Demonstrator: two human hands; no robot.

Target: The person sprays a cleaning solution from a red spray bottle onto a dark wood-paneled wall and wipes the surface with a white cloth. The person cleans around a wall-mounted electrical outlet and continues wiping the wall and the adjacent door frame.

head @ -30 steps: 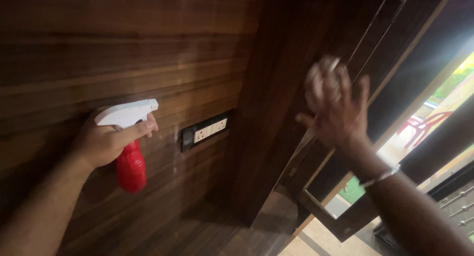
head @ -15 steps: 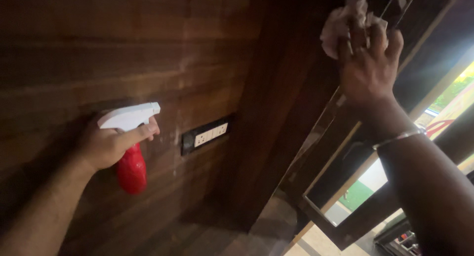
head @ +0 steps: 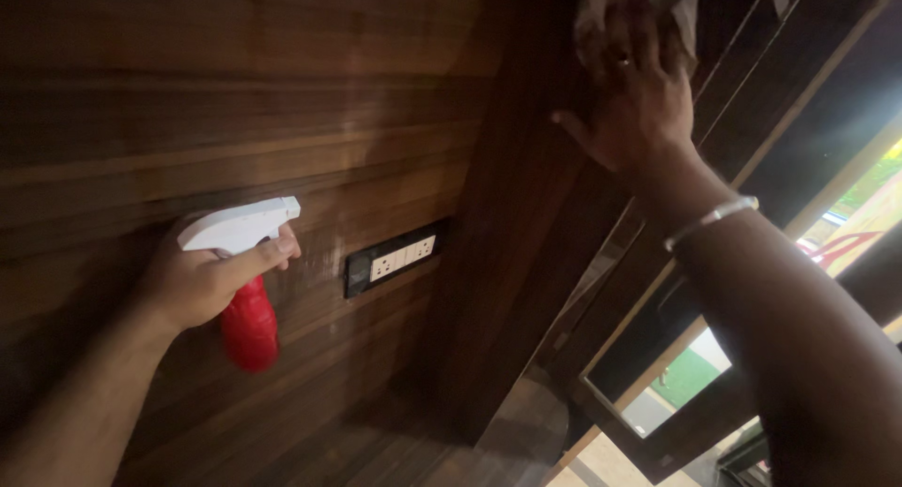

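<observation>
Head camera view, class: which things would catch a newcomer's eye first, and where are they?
The red spray bottle with its white trigger head stands out at lower left, gripped by the left hand against the dark wooden wall. At the top, the right hand presses a pale cloth against the dark wood. Between them, a switch panel is set in the wall.

Left hand (head: 202, 280) wrapped around red spray bottle (head: 246, 299), finger on its white trigger head. Right hand (head: 631, 102) raised, pressing crumpled white cloth (head: 601, 3) flat against dark wooden frame (head: 526, 215). Switch plate (head: 393, 258) just beyond the nozzle.
</observation>
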